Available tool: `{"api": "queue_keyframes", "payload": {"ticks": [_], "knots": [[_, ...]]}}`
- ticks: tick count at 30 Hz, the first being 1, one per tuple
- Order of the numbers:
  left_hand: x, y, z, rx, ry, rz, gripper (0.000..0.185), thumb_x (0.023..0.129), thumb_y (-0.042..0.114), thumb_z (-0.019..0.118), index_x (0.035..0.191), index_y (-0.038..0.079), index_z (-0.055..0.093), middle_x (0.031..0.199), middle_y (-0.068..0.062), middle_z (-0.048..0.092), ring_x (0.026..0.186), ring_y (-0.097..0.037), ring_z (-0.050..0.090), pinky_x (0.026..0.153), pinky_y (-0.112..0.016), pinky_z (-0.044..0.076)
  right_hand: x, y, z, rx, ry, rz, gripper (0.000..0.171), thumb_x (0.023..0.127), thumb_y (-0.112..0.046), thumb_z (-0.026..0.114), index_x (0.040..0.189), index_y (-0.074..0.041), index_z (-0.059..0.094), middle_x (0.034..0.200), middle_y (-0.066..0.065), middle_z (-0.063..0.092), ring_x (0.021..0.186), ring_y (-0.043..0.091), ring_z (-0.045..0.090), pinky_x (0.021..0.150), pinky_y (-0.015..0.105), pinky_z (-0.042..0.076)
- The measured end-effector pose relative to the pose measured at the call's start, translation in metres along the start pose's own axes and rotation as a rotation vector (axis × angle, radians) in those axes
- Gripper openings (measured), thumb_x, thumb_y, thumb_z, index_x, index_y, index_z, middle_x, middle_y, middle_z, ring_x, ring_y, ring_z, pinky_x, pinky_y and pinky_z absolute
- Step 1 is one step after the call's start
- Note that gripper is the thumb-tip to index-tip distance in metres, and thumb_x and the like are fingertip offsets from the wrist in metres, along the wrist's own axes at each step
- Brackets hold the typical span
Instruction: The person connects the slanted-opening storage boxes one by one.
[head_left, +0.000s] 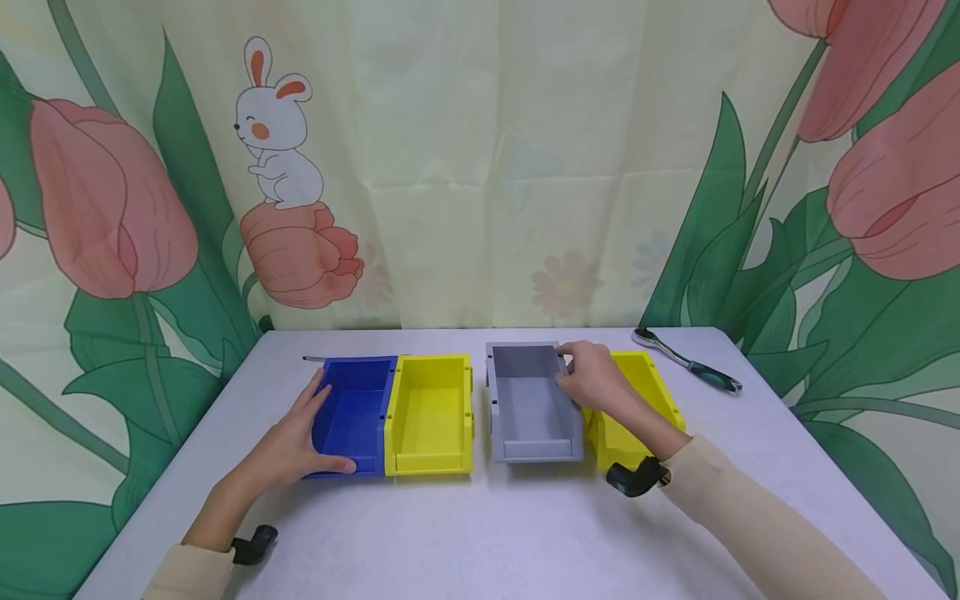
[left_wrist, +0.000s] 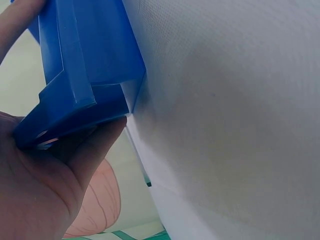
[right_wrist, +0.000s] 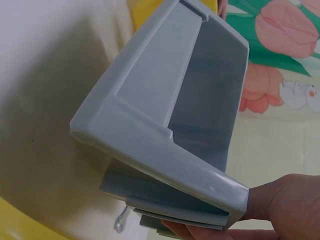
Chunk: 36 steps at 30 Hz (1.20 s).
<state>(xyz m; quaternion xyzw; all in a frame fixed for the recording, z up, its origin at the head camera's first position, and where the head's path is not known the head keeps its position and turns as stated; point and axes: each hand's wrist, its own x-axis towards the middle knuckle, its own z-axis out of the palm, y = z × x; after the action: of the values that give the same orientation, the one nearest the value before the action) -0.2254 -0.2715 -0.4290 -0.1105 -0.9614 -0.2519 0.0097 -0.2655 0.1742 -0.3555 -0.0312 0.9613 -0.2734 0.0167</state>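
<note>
My left hand (head_left: 288, 446) grips the blue storage bin (head_left: 354, 408) from its left side, thumb at the front edge and fingers spread along the side wall. In the left wrist view the blue bin (left_wrist: 100, 45) sits against the white tabletop. A yellow bin (head_left: 431, 408) stands directly right of the blue one, side to side. My right hand (head_left: 596, 379) pinches the right rim of a grey bin (head_left: 532, 404), which hangs tilted over the table in the right wrist view. Behind my right forearm is another yellow bin (head_left: 643, 372), partly hidden.
A ratchet wrench (head_left: 693, 365) with a dark handle lies at the table's back right. The tip of a thin metal rod (head_left: 312, 358) shows behind the blue bin. A printed curtain (head_left: 450, 167) hangs along the table's (head_left: 420, 542) back edge.
</note>
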Motion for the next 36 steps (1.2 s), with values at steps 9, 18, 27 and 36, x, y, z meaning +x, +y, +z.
{"api": "queue_keyframes", "payload": {"ticks": [9,18,27,36], "knots": [[0.000,0.001,-0.002,-0.007,-0.016,0.013,0.142,0.065,0.058,0.097,0.166,-0.006,0.020,0.179,-0.022,0.001,0.155,-0.060,0.027,0.113,-0.076,0.041,0.003,-0.009,-0.011,0.014,0.000,-0.060,0.052,0.096,-0.006,0.066,0.147,0.004,0.059,0.103,0.020,0.078,0.061,0.019,0.062,0.053,0.024,0.049],[0.000,0.000,-0.002,-0.010,-0.013,0.013,0.142,0.065,0.061,0.096,0.166,-0.006,0.020,0.179,-0.022,0.001,0.155,-0.060,0.026,0.113,-0.076,0.041,0.006,-0.020,-0.014,0.030,0.015,-0.075,0.051,0.096,-0.008,0.067,0.146,0.002,0.061,0.113,0.023,0.078,0.075,0.023,0.069,0.057,0.024,0.056],[0.001,0.002,-0.002,-0.020,-0.016,0.008,0.143,0.065,0.062,0.095,0.166,-0.006,0.020,0.180,-0.021,0.000,0.156,-0.060,0.025,0.114,-0.076,0.039,0.007,-0.024,-0.015,0.031,-0.006,-0.065,0.051,0.097,-0.009,0.068,0.146,0.003,0.061,0.111,0.023,0.078,0.068,0.021,0.068,0.055,0.024,0.054],[-0.001,0.001,-0.002,-0.018,-0.014,0.009,0.142,0.065,0.062,0.095,0.166,-0.006,0.021,0.180,-0.021,0.000,0.155,-0.060,0.025,0.113,-0.076,0.039,0.009,-0.025,-0.013,0.036,-0.017,-0.067,0.050,0.097,-0.008,0.067,0.145,0.004,0.060,0.112,0.025,0.078,0.065,0.020,0.069,0.054,0.023,0.055]]}}
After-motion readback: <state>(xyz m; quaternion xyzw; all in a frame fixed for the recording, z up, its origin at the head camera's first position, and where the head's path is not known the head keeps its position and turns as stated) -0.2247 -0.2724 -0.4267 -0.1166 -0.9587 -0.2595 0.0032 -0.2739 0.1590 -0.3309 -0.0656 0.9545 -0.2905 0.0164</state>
